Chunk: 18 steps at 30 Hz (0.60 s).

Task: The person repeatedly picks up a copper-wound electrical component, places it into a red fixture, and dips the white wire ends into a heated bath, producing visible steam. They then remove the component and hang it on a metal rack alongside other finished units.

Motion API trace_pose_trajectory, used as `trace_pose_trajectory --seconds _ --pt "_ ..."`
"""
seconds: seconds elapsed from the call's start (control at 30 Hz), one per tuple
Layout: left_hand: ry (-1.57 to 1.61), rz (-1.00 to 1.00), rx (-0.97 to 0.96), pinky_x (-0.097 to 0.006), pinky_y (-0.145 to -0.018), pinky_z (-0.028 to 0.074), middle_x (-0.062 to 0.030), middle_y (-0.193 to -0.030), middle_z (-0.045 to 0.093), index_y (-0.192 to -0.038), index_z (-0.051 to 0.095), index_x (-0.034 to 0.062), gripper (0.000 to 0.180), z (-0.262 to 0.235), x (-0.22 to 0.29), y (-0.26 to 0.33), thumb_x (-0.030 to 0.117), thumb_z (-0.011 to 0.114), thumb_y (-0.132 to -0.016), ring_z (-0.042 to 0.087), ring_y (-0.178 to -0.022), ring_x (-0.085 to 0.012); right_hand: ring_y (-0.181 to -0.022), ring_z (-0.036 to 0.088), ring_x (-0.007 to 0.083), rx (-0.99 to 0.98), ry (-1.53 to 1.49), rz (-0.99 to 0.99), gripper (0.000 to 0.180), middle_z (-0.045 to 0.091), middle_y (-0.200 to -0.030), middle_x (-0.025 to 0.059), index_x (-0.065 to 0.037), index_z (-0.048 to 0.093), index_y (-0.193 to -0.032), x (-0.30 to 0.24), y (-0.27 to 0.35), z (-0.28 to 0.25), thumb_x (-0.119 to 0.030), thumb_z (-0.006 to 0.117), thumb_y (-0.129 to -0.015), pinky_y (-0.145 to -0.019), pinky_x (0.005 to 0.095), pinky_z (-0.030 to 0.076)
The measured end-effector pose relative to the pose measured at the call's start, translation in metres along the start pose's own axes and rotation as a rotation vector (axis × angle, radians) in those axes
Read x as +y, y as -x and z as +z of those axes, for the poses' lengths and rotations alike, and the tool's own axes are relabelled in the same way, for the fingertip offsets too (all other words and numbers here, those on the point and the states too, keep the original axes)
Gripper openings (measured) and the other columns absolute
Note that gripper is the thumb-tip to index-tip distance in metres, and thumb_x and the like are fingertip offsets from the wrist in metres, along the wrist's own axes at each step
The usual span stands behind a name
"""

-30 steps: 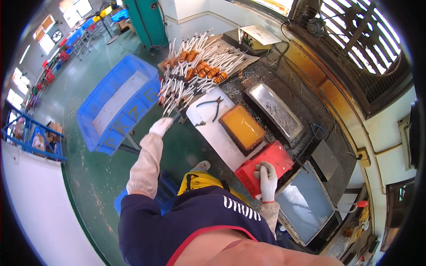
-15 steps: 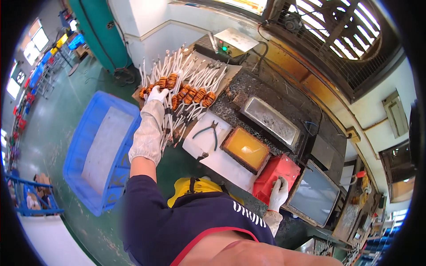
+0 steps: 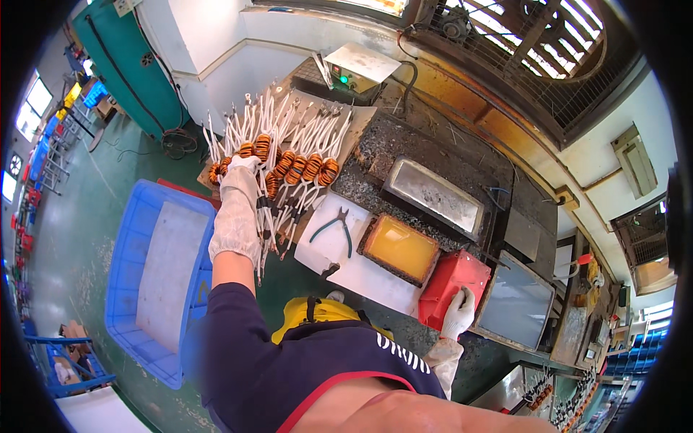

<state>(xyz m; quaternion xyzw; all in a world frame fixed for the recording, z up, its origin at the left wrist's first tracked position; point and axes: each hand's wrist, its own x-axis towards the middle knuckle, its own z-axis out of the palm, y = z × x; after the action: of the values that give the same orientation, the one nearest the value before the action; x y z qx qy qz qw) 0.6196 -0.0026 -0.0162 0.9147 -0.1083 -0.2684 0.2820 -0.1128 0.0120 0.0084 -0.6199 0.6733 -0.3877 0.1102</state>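
Observation:
My left hand [image 3: 244,163], in a white glove, reaches into the near side of a pile of copper-wound ring coils [image 3: 294,170] with long white leads. Its fingers are mostly hidden among the coils, so its grip does not show. My right hand [image 3: 459,313], also gloved, has its fingers curled at the near edge of a red plastic bin [image 3: 458,274]. Left of that bin stands a dark-rimmed tray of amber liquid [image 3: 401,249]. Green-handled pliers [image 3: 336,226] lie opened on a white board [image 3: 317,254] between tray and coils.
A big blue crate [image 3: 126,289] stands on the floor at left. Behind the amber tray sits a metal pot with a silvery surface [image 3: 434,196]. A control box with a green light [image 3: 361,66] is at the back. A grey-topped tray [image 3: 516,303] lies right of the bin.
The whole view has shifted slightly, and more of the bench at lower right shows. My left hand stays at the coils and my right hand at the red bin.

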Motion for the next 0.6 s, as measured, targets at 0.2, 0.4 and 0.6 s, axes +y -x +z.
trace_pose_trajectory --seconds 0.2,0.4,0.6 --pt "0.062 -0.088 0.247 -0.037 -0.083 0.053 -0.0185 -0.107 0.071 -0.110 0.069 -0.0044 0.058 0.009 0.019 0.016 0.033 0.079 -0.067 0.068 -0.098 -0.0267 -0.077 0.071 0.0230 0.000 0.056 -0.002 0.021 0.072 -0.094 0.0150 -0.002 0.068 -0.109 -0.010 0.000 -0.005 -0.017 0.058 -0.097 -0.072 0.0349 0.055" --pt "0.169 -0.075 0.228 -0.039 -0.100 0.050 -0.0240 -0.129 0.061 -0.126 0.061 -0.0029 0.074 -0.027 0.016 0.027 0.035 0.082 -0.066 0.061 -0.118 -0.0344 -0.076 0.071 0.0231 -0.014 0.044 0.008 0.022 0.072 -0.094 0.0146 -0.004 0.069 -0.109 -0.011 -0.001 -0.004 -0.018 0.058 -0.097 -0.072 0.0351 0.055" --pt "0.193 0.054 0.275 -0.039 -0.090 0.053 -0.0208 -0.116 0.069 -0.122 0.062 -0.0034 0.070 -0.057 -0.016 0.020 0.031 0.082 -0.065 0.068 -0.104 -0.0307 -0.077 0.070 0.0232 -0.013 0.038 -0.006 0.023 0.072 -0.094 0.0148 -0.003 0.069 -0.110 -0.003 -0.002 0.000 -0.019 0.058 -0.098 -0.071 0.0357 0.055"
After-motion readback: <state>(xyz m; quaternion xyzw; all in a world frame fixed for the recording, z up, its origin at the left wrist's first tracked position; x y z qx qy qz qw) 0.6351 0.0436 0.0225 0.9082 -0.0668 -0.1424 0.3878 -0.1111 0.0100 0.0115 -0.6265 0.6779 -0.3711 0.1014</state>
